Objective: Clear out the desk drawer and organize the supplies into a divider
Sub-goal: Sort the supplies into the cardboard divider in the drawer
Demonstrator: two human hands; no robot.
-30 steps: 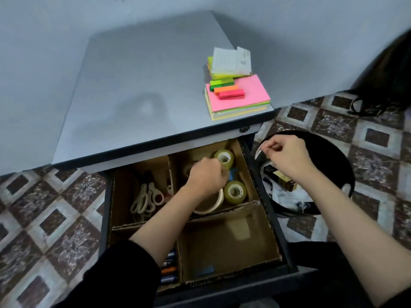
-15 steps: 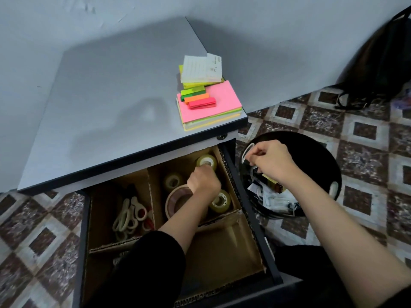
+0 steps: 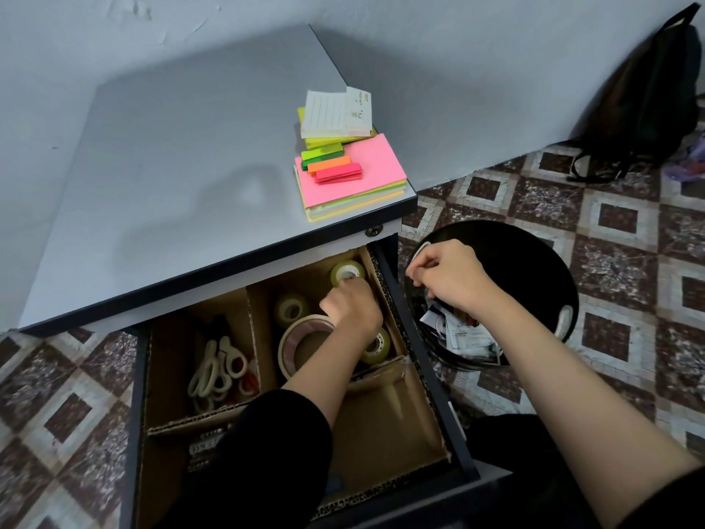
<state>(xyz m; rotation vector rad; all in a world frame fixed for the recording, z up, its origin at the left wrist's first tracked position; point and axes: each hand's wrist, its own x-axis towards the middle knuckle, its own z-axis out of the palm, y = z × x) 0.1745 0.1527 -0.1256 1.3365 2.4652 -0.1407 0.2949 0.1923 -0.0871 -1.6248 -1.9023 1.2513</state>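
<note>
The desk drawer (image 3: 431,379) stands open with a cardboard divider (image 3: 251,330) inside. The back right compartment holds a wide masking tape roll (image 3: 305,345) and three small clear tape rolls (image 3: 292,309). My left hand (image 3: 353,305) reaches into that compartment, its fingers curled on the rim of the rearmost small tape roll (image 3: 347,271). My right hand (image 3: 448,278) hovers over the black bin (image 3: 534,261), fingertips pinched together; what they hold is too small to tell. Scissors (image 3: 219,370) lie in the back left compartment. The front right compartment (image 3: 385,425) looks bare.
A stack of coloured note pads (image 3: 347,173) with sticky flags sits at the desk top's (image 3: 171,166) right front corner. The bin to the right of the drawer holds crumpled papers (image 3: 461,334). A black backpack (image 3: 644,101) leans against the wall at the far right.
My left hand has moved deeper toward the rearmost small roll, uncovering the wide masking tape roll. My right hand has stayed over the bin. The view has shifted right.
</note>
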